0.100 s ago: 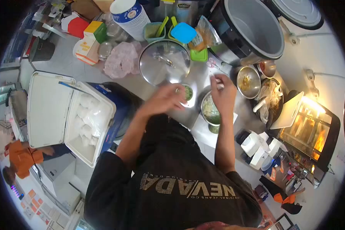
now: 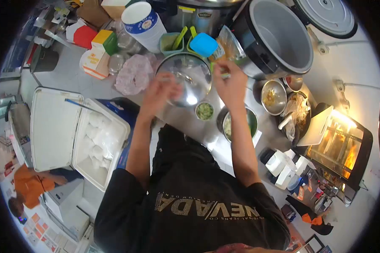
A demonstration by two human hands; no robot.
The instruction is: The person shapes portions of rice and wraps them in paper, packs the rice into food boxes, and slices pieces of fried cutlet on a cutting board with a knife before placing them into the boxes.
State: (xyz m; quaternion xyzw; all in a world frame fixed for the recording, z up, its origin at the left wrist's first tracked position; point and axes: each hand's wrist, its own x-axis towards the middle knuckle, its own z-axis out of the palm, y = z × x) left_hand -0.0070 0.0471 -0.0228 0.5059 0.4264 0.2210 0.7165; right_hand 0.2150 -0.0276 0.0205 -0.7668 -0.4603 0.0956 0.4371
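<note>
Left hand (image 2: 159, 90): I have it above the left part of the lid (image 2: 194, 89); its fingers are blurred and look loosely bent; I cannot tell whether they hold anything or touch the glass; slow, light fingers would serve best here.
Right hand (image 2: 230, 82): I see it just right of the lid, below the packet (image 2: 233, 42); its fingers are drawn together as in a pinch; I cannot tell whether anything is between them; a neat pinch needs the wrist clear of the lid's edge.
Lid: it sits ahead of the torso, handle (image 2: 184, 76) up; I cannot tell what is under it; I judge the handle a safer hold than the rim, which could tip.
Cup (image 2: 204, 111): it holds chopped greens near the lid's lower edge; its top is open, so I would carry the wrists above it.
Bowl (image 2: 256, 119): it holds greens and pale shreds; my right forearm crosses over it; I would keep that elbow high, lest it knock the rim.
Spoons (image 2: 180, 38): two green handles stick up beyond the lid; a long reach could snag them.
</note>
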